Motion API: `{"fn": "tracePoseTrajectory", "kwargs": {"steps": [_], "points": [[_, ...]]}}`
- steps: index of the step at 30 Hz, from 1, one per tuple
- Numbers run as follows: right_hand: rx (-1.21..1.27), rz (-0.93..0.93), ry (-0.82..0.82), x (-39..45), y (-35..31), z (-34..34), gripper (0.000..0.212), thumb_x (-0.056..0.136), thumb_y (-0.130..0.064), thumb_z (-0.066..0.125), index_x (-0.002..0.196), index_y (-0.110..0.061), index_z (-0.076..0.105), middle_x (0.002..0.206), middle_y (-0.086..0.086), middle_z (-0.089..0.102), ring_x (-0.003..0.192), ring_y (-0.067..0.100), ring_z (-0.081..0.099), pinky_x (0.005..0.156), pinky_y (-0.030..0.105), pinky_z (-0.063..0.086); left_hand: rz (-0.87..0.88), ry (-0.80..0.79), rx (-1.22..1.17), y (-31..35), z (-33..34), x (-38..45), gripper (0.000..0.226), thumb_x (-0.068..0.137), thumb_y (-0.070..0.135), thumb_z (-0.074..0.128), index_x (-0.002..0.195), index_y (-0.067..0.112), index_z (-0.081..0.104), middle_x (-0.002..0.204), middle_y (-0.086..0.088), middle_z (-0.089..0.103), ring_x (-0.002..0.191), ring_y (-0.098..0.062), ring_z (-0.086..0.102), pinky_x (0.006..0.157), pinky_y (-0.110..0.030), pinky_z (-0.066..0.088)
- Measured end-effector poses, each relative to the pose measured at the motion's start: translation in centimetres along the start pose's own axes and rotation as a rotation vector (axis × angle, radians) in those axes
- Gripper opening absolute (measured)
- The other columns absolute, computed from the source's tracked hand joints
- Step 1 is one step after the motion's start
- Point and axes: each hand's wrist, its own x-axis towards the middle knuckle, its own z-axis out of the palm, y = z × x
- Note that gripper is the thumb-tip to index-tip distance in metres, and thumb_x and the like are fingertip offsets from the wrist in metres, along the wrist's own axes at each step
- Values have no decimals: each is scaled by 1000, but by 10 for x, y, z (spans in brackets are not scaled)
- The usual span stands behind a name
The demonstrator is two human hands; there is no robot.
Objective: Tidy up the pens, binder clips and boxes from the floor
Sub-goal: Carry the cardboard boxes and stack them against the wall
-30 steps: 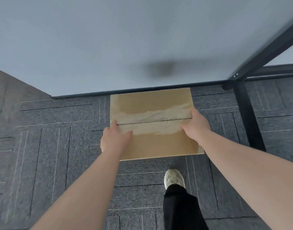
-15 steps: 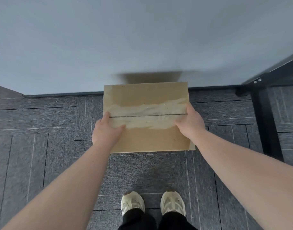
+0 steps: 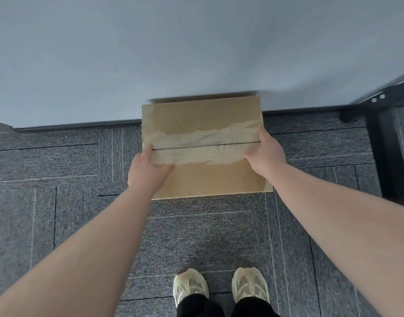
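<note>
We hold box [image 3: 203, 147] up by wall [image 3: 173, 53], over carpet. Left hand [image 3: 148, 172], right hand [image 3: 266, 154] squeeze its two sides. Now putting-away step. Next, we think: lower flat, let go.

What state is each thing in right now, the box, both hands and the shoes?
cardboard box: flaps closed, torn tape strip along the seam, held level in front of the wall.
left hand: gripping the box's left edge, thumb on top.
right hand: gripping the box's right edge.
shoes: side by side, flat on the carpet.
</note>
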Motion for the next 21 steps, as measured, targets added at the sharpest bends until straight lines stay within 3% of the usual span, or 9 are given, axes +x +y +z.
{"fn": "tracePoseTrajectory", "kwargs": {"steps": [7, 11, 15, 21], "points": [[-52, -4, 8, 1, 2, 3, 66, 92, -14, 61, 149, -18, 27, 141, 12, 45, 116, 31, 55, 88, 36, 48, 27, 2, 44, -3, 4, 5, 77, 84, 44, 66, 149, 30, 26, 144, -8, 39, 123, -29, 49, 79, -32, 38], [-174, 15, -15, 3, -2, 3, 59, 93, -14, 55, 145, -20, 30, 133, 16, 48, 107, 34, 57, 80, 38, 51, 21, -30, 105, 3, 6, 3, 78, 86, 43, 63, 150, 28, 22, 149, -10, 32, 126, -34, 47, 91, -42, 45], [-226, 6, -52, -6, -12, -5, 61, 93, -15, 55, 148, -23, 29, 142, 13, 41, 118, 34, 51, 87, 40, 49, 13, -72, 191, 17, -3, -10, 73, 89, 39, 58, 151, 27, 20, 161, -6, 10, 138, -38, 32, 102, -49, 43], [-195, 22, -115, -52, -19, -46, 51, 94, -23, 54, 142, -16, 36, 134, 14, 49, 112, 34, 55, 85, 40, 52, 88, -123, 265, 50, -32, -52, 68, 94, 34, 52, 152, 23, 19, 161, -6, 12, 143, -32, 24, 107, -47, 36]]}}
